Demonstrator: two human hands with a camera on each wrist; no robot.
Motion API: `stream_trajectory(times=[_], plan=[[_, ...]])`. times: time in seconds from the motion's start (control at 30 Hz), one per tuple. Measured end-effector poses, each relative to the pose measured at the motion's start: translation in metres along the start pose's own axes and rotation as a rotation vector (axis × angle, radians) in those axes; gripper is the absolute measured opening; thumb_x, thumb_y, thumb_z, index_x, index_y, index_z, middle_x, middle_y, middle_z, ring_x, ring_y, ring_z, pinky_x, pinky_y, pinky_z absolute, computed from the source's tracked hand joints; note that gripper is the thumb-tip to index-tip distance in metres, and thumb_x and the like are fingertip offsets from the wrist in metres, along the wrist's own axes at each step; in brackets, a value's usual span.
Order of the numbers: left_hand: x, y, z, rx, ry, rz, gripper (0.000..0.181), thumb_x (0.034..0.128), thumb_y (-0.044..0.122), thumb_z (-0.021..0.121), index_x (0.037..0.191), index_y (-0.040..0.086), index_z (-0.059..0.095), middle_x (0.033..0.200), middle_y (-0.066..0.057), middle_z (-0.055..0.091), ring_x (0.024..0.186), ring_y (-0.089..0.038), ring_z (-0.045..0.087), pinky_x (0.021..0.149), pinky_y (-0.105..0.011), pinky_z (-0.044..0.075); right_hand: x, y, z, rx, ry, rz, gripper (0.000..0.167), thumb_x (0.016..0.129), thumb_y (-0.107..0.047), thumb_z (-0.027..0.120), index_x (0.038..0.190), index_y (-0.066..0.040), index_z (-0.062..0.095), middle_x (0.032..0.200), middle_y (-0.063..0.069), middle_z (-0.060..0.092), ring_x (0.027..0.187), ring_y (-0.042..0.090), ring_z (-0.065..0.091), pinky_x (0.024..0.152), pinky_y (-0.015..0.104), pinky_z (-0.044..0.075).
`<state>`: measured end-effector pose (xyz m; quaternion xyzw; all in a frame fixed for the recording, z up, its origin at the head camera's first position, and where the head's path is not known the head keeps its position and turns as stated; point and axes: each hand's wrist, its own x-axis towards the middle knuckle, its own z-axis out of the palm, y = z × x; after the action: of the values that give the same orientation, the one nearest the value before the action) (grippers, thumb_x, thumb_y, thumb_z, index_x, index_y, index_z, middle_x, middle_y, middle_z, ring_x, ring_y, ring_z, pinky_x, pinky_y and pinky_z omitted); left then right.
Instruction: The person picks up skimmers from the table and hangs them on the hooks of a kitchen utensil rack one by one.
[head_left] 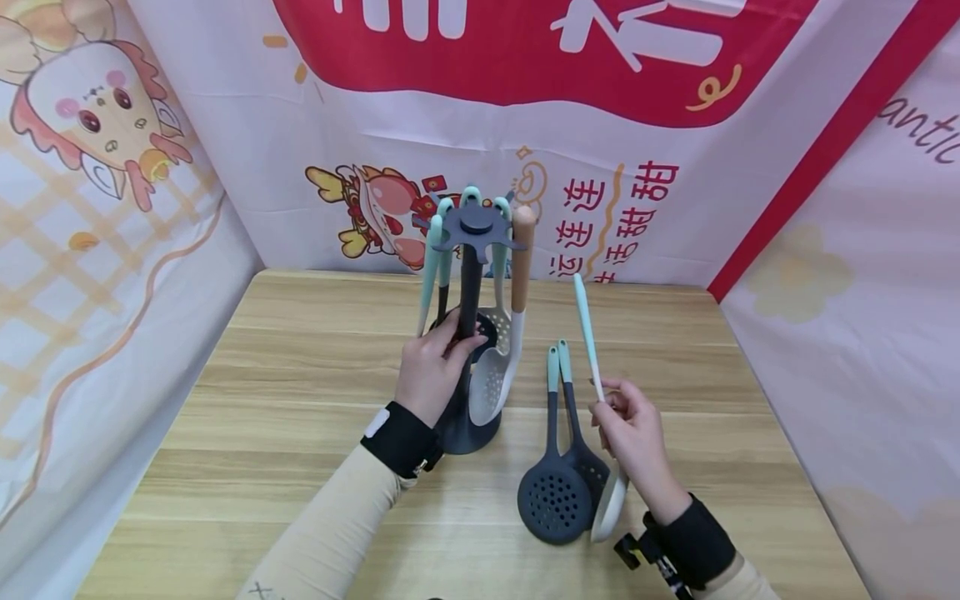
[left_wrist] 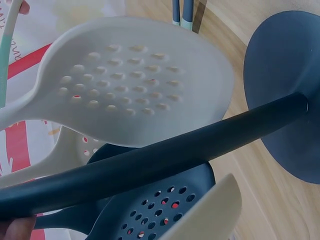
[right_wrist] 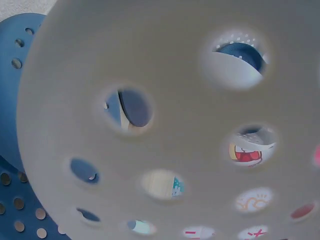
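Note:
My left hand (head_left: 433,371) grips the dark pole of a utensil stand (head_left: 469,287) in the head view. Several utensils hang around it, including a white slotted spoon (head_left: 491,383) with a wooden-coloured handle; its holed bowl fills much of the left wrist view. Behind the pole hangs a dark slotted utensil (left_wrist: 165,205). To the right, my right hand (head_left: 633,433) pinches the handle of a pale skimmer (head_left: 611,507) with a mint grip, its head hanging low. Its holed face covers most of the right wrist view. Beside it lie two dark skimmers (head_left: 555,502).
The stand's round base (head_left: 468,437) rests on a wood-grain table (head_left: 315,400). Printed cloth (head_left: 450,125) hangs behind the table and along both sides. Both wrists wear black bands with small devices. The two dark skimmers overlap, handles toward the back.

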<state>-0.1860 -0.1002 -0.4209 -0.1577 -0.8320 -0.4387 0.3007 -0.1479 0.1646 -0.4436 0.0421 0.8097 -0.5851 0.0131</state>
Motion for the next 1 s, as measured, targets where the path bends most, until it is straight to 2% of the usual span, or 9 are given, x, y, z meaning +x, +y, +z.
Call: stream_trajectory(times=[0.2,0.4,0.6,0.77,1.0], plan=[[-0.001,-0.002,0.001,0.022,-0.007,0.021,0.022,0.0924,0.011,0.069,0.112,0.001,0.067,0.095,-0.012,0.075,0.088,-0.025,0.075,0.076,-0.036,0.062,-0.002,-0.002,0.0,0.016,-0.002,0.0,0.029,0.094,0.0,0.056,0.123,-0.002,0.059,0.069,0.001,0.063,0.044,0.01,0.049,0.039,0.022,0.043],[-0.003,0.0,0.001,0.003,-0.071,0.001,0.023,0.0995,0.008,0.058,0.12,-0.003,0.061,0.107,-0.016,0.071,0.103,-0.03,0.07,0.091,-0.044,0.058,-0.003,-0.005,0.001,0.015,-0.003,0.014,0.029,0.094,0.0,0.056,0.123,-0.003,0.061,0.069,0.001,0.064,0.045,0.011,0.05,0.04,0.024,0.044],[-0.005,-0.002,0.001,-0.023,-0.133,-0.016,0.031,0.1017,0.002,0.05,0.132,-0.004,0.053,0.123,-0.017,0.067,0.117,-0.031,0.064,0.102,-0.045,0.052,-0.005,-0.007,0.001,0.012,-0.004,0.002,0.029,0.094,-0.001,0.058,0.122,-0.003,0.062,0.068,-0.001,0.064,0.046,0.012,0.051,0.04,0.026,0.047],[-0.003,-0.002,-0.001,-0.04,-0.163,-0.016,0.028,0.1003,-0.001,0.051,0.128,-0.004,0.054,0.115,-0.017,0.069,0.107,-0.029,0.069,0.097,-0.043,0.055,-0.008,-0.008,0.002,0.042,-0.017,-0.044,0.028,0.094,0.001,0.058,0.121,-0.002,0.062,0.066,-0.003,0.063,0.045,0.011,0.051,0.039,0.027,0.047],[-0.002,-0.005,-0.002,-0.026,-0.128,-0.012,0.024,0.0987,0.005,0.058,0.122,-0.001,0.059,0.105,-0.016,0.072,0.104,-0.03,0.071,0.093,-0.044,0.057,-0.011,-0.012,0.003,0.072,-0.034,-0.091,0.028,0.095,0.0,0.056,0.122,-0.003,0.063,0.067,-0.003,0.064,0.045,0.012,0.053,0.04,0.029,0.048]])
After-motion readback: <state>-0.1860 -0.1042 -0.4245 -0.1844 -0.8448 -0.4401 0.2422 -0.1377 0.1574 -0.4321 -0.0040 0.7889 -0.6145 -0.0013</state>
